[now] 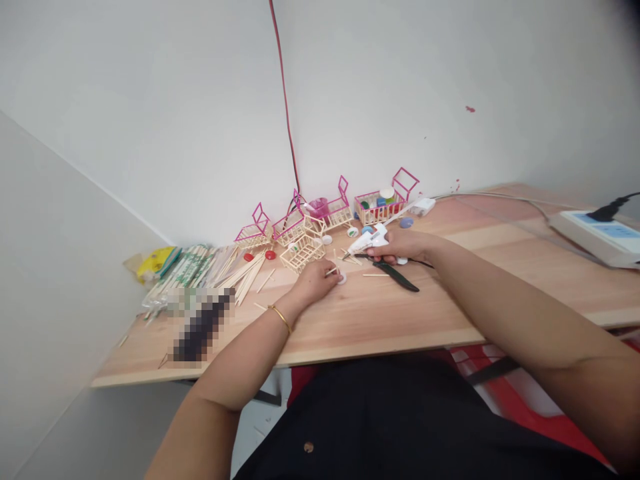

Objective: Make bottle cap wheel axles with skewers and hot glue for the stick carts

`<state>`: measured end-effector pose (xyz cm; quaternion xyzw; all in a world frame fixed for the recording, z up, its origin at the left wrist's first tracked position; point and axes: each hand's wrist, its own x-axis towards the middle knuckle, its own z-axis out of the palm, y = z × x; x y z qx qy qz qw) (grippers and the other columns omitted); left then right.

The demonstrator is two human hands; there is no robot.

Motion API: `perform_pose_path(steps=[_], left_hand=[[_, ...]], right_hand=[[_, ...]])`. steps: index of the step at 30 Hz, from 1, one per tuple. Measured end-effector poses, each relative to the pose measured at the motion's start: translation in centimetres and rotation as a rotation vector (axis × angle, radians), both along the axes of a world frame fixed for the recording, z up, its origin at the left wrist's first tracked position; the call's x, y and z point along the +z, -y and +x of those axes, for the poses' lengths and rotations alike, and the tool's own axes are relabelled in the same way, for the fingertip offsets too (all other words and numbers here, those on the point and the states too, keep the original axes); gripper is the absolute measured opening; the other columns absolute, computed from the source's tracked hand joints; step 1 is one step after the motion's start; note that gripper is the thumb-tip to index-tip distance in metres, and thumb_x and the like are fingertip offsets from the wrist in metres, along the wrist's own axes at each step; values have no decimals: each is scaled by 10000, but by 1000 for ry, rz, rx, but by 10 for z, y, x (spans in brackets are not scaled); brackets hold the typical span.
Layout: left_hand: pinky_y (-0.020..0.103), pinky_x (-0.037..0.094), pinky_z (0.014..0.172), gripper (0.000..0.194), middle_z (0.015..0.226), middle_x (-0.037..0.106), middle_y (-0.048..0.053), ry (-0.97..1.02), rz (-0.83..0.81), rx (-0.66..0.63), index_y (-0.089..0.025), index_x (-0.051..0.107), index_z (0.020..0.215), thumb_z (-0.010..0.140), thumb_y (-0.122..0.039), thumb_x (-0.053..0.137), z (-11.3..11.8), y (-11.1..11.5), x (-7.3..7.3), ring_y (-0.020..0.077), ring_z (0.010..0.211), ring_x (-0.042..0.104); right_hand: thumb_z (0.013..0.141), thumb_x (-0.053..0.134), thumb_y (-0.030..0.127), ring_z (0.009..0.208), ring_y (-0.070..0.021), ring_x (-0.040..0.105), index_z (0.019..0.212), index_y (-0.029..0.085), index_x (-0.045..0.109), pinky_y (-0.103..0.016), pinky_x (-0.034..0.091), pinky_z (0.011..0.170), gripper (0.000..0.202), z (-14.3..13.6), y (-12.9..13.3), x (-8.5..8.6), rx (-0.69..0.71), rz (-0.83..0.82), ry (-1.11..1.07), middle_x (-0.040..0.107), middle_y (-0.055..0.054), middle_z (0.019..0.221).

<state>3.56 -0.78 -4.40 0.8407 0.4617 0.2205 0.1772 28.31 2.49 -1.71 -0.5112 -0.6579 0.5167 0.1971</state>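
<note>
My right hand (pixel 393 247) is wrapped round a white hot glue gun (pixel 369 240), whose nozzle points left. My left hand (pixel 317 280) is closed low over the table, its fingers gripping a short wooden stick (pixel 331 271). A round white cap (pixel 342 277) is at those fingertips; whether they hold it or only touch it I cannot tell. Just behind my left hand stands a small plain stick cart (pixel 303 253). A tool with a dark curved handle (pixel 399 277) lies below the glue gun, near some cut sticks (pixel 373 275).
Several small stick carts with pink trim (pixel 327 215) line the wall, one (pixel 380 207) filled with bottle caps. Loose sticks (pixel 250 279) and packed sticks (pixel 187 270) lie left, near a pixelated dark object (pixel 203 328). A power strip (pixel 597 237) sits right, with cables along the wall.
</note>
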Motion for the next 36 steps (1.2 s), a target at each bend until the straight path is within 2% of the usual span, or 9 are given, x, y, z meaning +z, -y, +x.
perform_pose_path(steps=[19,36], left_hand=[[236,363,616,153,705,599,5,11,-23,-14,-159,655,733,782,-294,603,0,1,2,123,666,517],[243,355,622,199,670,557,7,-37,16,-16,-157,594,659,812,-278,555,0,1,2,124,652,488]], right_hand=[[648,734,538,382,-51,346,674,155,597,-181,229,338,407,2,-5,-7,-8,9,0,472,40,423],[648,734,540,397,-58,366,678,155,599,-185,245,344,409,4,-7,-10,4,27,-15,495,32,435]])
